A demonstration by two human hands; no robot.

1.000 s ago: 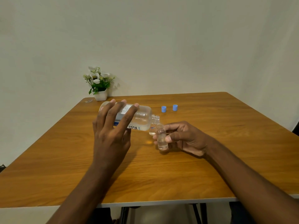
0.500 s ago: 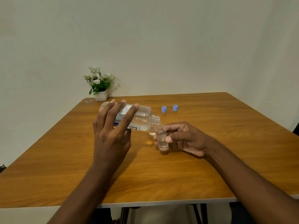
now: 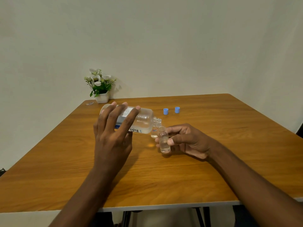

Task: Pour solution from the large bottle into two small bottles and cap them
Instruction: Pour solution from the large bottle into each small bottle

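My left hand (image 3: pixel 113 136) grips the large clear bottle (image 3: pixel 142 122), tipped almost flat with its open neck pointing right and down. Its mouth sits just above the mouth of a small clear bottle (image 3: pixel 163 141), which my right hand (image 3: pixel 186 141) holds between thumb and fingers, slightly tilted, close above the table; it holds clear liquid. A second small bottle (image 3: pixel 154 133) stands on the table behind it, partly hidden under the large bottle's neck. Two blue caps (image 3: pixel 165 111) (image 3: pixel 177 109) lie further back on the table.
The wooden table (image 3: pixel 229 145) reaches to a white wall. A small white pot of flowers (image 3: pixel 100 89) stands at the back left corner, with a small flat object (image 3: pixel 89 103) beside it. The table's front edge runs across the lower part of the view.
Almost nothing has moved. The large bottle stays tipped over the small bottle and both hands hold their places.
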